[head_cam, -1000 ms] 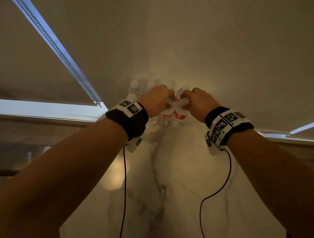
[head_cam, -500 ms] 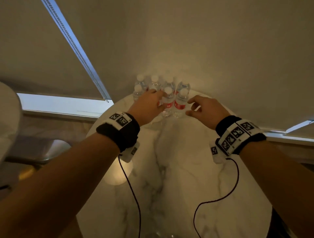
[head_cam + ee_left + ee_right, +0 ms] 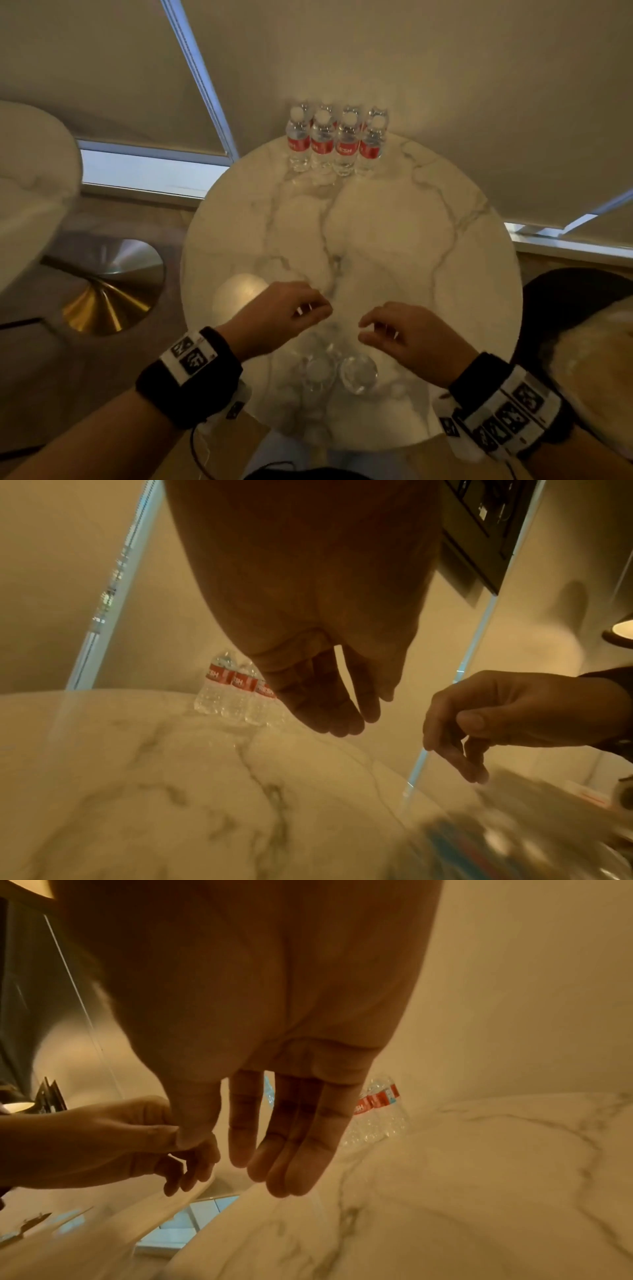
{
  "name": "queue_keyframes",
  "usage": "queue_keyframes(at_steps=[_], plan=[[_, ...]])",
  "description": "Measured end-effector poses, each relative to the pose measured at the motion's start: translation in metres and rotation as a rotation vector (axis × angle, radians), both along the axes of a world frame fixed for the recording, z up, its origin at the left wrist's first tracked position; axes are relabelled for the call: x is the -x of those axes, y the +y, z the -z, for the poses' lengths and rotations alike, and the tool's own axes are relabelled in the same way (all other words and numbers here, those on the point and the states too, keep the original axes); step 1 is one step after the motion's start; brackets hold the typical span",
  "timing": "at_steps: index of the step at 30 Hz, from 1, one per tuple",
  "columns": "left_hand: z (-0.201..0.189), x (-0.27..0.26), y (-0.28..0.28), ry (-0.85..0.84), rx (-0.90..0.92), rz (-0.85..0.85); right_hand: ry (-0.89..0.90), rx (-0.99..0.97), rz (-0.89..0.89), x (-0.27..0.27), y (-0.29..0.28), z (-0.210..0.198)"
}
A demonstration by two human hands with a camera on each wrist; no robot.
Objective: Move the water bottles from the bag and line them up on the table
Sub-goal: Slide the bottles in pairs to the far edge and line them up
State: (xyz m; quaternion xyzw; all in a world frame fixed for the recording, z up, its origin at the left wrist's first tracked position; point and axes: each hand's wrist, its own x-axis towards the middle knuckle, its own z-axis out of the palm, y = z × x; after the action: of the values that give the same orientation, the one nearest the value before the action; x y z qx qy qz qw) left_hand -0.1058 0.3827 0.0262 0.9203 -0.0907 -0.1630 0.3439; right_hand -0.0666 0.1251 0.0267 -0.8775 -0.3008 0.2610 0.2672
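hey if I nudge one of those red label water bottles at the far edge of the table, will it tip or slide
The red-label bottles stand upright, tall and narrow, so a high push would probably tip one. They look full, so likely fairly heavy. On the glossy marble table, a low push might slide it instead.

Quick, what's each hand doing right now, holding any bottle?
Left hand: open, fingers loosely curled, holding nothing.
Right hand: open, fingers relaxed, holding nothing.

Clear water bottles [image 3: 337, 144] with white caps and red labels stand upright in a tight cluster at the table's [image 3: 462, 274] far edge, touching; four in front, more behind. At the near edge lies a clear, blurred mass, perhaps the bag [image 3: 337, 373] with bottles inside.
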Motion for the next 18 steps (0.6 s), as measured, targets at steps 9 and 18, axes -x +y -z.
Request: queue_keyframes(at_steps=[9,18], plan=[[0.022,0.065,-0.005,0.052,0.025,0.189,-0.087,0.106,0.060,0.085,0.008,0.015],[0.012,0.010,-0.016,0.011,0.061,0.164,-0.156,0.098,0.314,0.003,0.000,-0.008]])
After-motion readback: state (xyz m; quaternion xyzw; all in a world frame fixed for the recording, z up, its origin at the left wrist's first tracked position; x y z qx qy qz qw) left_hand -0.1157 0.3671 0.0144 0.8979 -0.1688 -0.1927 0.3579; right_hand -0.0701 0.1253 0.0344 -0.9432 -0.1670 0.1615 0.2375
